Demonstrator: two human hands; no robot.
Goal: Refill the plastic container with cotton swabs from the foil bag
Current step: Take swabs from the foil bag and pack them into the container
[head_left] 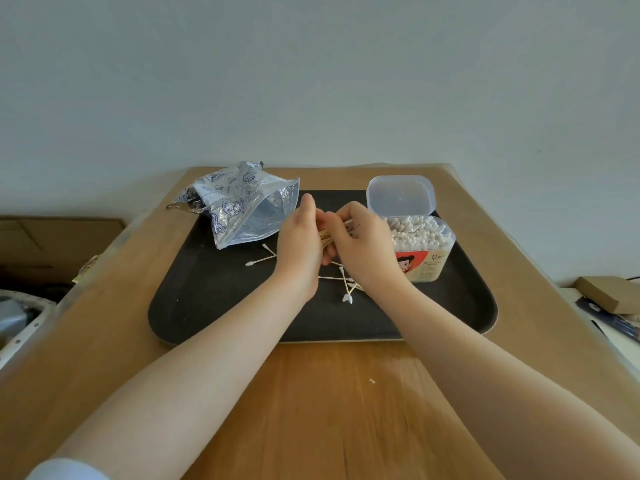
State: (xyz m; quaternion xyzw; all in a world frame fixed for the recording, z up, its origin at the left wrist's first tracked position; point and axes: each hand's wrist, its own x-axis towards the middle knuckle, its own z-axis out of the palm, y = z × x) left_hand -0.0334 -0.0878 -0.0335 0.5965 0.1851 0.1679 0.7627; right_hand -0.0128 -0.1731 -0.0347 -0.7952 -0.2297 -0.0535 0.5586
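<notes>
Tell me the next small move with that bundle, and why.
Probably carry the swab bundle, gripped by both the left hand and right hand, rightward into the container: its lid is open, it is beside the hands, and loose swabs remain.

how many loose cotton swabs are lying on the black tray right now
About 6 loose swabs show: 2 left of the left hand, roughly 4 crossed under the right hand. The hands may hide more.

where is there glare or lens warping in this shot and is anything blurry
Head view: the foil bag throws bright crinkled reflections; the wide lens bows the table edges and stretches the forearms near the bottom; the cotton swabs held between the left hand and right hand look slightly soft, light is even, shadows faint.
</notes>
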